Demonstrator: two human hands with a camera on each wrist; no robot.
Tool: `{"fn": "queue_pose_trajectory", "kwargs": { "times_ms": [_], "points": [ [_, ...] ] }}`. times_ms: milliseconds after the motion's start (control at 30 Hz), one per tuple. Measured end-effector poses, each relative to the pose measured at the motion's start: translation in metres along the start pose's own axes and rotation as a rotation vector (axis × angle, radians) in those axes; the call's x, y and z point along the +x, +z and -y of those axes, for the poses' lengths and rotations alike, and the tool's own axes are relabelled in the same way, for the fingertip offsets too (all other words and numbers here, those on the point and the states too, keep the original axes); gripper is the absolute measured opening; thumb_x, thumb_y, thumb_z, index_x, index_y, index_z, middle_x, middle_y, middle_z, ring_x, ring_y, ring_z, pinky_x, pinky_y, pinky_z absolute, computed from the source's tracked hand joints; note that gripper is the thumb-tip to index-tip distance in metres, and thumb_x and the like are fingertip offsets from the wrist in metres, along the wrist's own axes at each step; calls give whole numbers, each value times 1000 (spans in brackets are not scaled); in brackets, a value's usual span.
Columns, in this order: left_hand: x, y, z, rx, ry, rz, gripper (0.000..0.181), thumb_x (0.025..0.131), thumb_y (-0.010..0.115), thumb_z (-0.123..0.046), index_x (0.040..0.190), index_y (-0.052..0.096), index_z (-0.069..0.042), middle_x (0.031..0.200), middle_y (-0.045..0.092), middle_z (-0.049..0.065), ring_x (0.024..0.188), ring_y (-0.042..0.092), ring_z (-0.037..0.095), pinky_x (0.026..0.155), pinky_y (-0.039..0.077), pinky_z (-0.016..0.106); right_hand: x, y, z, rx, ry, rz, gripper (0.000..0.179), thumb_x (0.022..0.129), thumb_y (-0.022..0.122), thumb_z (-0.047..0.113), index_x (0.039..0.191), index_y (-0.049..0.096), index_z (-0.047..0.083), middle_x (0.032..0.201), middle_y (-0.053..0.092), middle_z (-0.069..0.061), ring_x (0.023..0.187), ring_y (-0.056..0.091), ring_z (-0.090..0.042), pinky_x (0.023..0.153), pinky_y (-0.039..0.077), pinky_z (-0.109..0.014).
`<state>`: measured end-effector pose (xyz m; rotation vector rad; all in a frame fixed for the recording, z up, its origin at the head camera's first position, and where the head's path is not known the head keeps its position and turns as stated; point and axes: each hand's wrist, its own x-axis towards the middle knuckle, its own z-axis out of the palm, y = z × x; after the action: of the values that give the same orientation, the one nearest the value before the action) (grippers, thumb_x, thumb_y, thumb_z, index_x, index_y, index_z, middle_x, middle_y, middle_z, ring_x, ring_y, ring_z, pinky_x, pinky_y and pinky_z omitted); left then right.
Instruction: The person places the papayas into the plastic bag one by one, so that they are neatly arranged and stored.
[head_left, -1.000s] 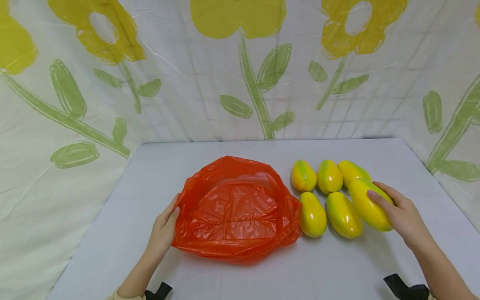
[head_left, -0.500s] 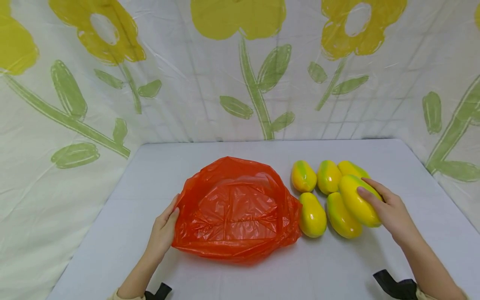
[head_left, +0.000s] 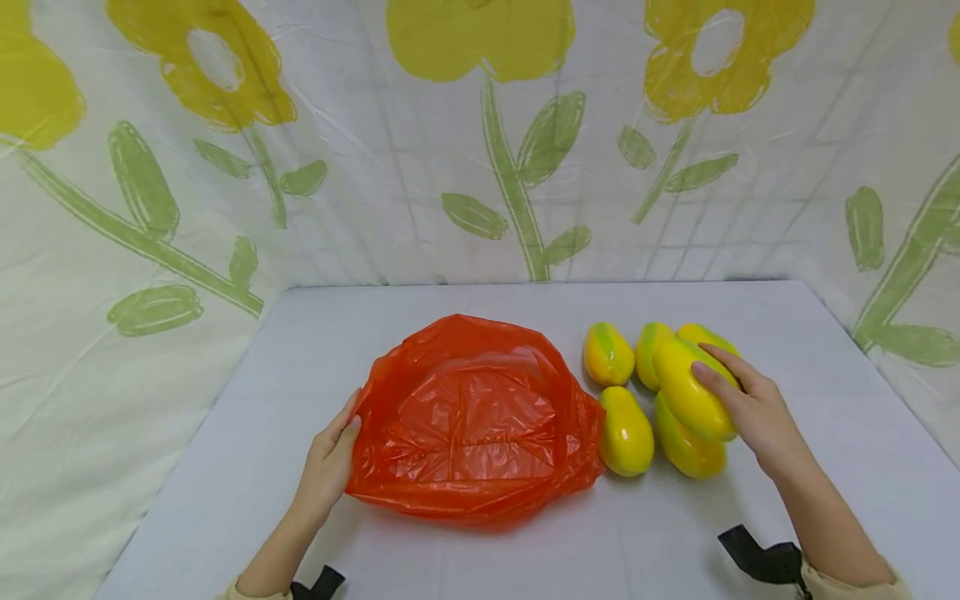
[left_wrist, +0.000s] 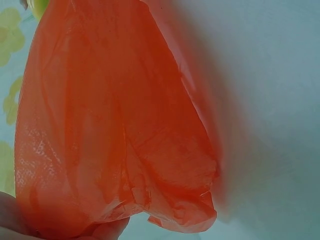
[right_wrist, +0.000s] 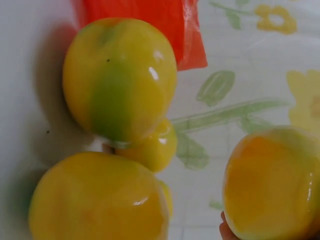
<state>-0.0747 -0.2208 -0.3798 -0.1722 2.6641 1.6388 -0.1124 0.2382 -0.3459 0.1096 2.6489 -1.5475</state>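
Note:
In the head view my left hand (head_left: 330, 462) grips the left edge of a red plastic bag (head_left: 465, 504). The bag lies with its mouth spread wide and its inside showing. Its thin red wall (left_wrist: 110, 120) fills much of the left wrist view, fingers at the bottom edge. My right hand (head_left: 753, 408) holds a glossy yellow-green papaya (head_left: 686, 387) above the others, thumb on top. A fingertip (right_wrist: 226, 229) shows under that papaya in the right wrist view. Below it sits another papaya (head_left: 693, 458), partly hidden.
More papayas stand right of the bag: one at the back (head_left: 609, 357), one against the bag's right side (head_left: 626, 433), and others partly behind the held one. The white table (head_left: 465, 567) ends at a flower-printed cloth (head_left: 360, 192).
My right hand has moved left with the papaya, which now overlaps the middle papayas in the head view. The left hand and the bag have stayed in place.

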Motion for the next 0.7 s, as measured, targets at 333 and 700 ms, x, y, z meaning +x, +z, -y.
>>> {"fn": "queue_pose_trajectory", "kwargs": {
  "times_ms": [333, 700],
  "points": [
    [1, 0, 1, -5, 9, 3, 48, 107, 34, -14, 152, 25, -1, 155, 27, 20, 140, 28, 41, 111, 29, 54, 0, 6, 16, 18, -33, 6, 70, 102, 43, 47, 154, 22, 5, 155, 18, -30, 131, 28, -51, 101, 29, -71],
    [1, 2, 1, -27, 0, -2, 47, 107, 35, -15, 152, 28, -2, 154, 30, 20, 138, 33, 40, 110, 31, 55, 3, 16, 40, 35, -64, 56, 68, 102, 45, 45, 154, 25, 6, 156, 19, -26, 137, 22, -49, 105, 25, -70]
  ]
}}
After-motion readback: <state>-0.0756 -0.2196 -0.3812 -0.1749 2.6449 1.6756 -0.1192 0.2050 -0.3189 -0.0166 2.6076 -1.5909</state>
